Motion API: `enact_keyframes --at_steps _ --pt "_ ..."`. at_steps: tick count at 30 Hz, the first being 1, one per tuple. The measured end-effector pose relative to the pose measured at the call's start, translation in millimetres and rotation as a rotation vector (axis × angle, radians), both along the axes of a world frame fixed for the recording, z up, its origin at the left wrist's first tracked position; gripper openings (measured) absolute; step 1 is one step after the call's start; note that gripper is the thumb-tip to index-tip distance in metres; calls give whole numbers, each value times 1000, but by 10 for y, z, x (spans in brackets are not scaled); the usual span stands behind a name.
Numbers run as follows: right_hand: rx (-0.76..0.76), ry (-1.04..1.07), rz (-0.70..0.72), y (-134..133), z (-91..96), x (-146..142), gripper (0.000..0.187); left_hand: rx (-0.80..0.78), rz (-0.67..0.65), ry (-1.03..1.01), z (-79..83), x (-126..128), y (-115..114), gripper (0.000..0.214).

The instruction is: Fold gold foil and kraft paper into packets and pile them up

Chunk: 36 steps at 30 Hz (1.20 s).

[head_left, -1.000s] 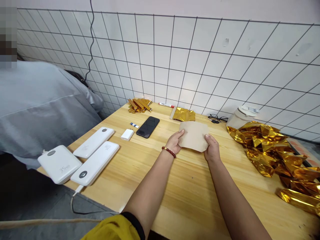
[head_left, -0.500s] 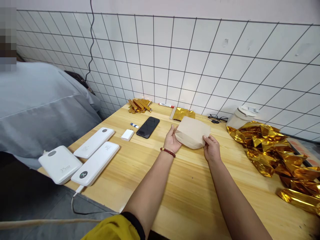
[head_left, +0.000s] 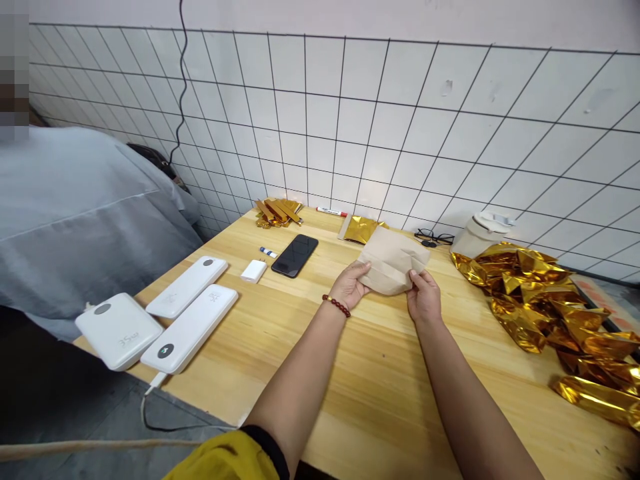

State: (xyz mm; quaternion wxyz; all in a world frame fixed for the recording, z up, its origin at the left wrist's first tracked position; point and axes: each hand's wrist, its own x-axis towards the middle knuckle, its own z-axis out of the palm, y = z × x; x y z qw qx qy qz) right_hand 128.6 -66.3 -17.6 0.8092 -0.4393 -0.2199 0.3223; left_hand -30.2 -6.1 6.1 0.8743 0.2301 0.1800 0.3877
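A light brown paper bag (head_left: 393,260), or a folded sheet shaped like one, is held tilted over the wooden table. My left hand (head_left: 353,285), with a dark red bead bracelet (head_left: 336,305) at the wrist, pinches its left lower corner, thumb on top. At its right lower edge my right hand (head_left: 424,297) grips with the thumb in front; the fingers behind are hidden. Just beyond the paper lies a flat gold foil piece (head_left: 361,229) with a brown edge, partly covered by it.
White power banks (head_left: 193,327) lie at the left, near a charger (head_left: 253,271) and a black phone (head_left: 295,256). Gold strips (head_left: 277,212), a red marker (head_left: 331,211) and glasses (head_left: 434,237) line the back. Crumpled gold foil (head_left: 530,293) and a white container (head_left: 481,233) occupy the right. A person (head_left: 90,213) is at far left.
My left thumb has come down onto the paper's left corner. The paper has shifted slightly right and its near part now shows creases. My right hand keeps its grip.
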Motion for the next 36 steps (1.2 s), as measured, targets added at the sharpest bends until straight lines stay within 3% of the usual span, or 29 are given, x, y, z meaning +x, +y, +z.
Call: enact_keyframes --at_steps 3,8,18,22,28,33,36 --pt "13 -40 13 -4 -6 0 24 18 67 106 -28 30 -3 24" --pt "10 -160 115 -35 -1 -40 38 17 162 91 -45 49 21 28" --pt "-22 -90 80 -28 4 -33 29 -96 283 -3 -34 -35 146 27" --pt "-70 -64 102 -54 31 -44 31 -85 167 24 14 -111 156 28" --pt "-139 -85 131 -77 51 -102 34 163 -46 165 -13 -110 80 47" --pt "-76 -40 60 -50 71 -57 28 102 84 211 -88 -57 106 44" --pt "-99 -20 76 -42 66 -17 35 22 151 139 -89 -57 156 42"
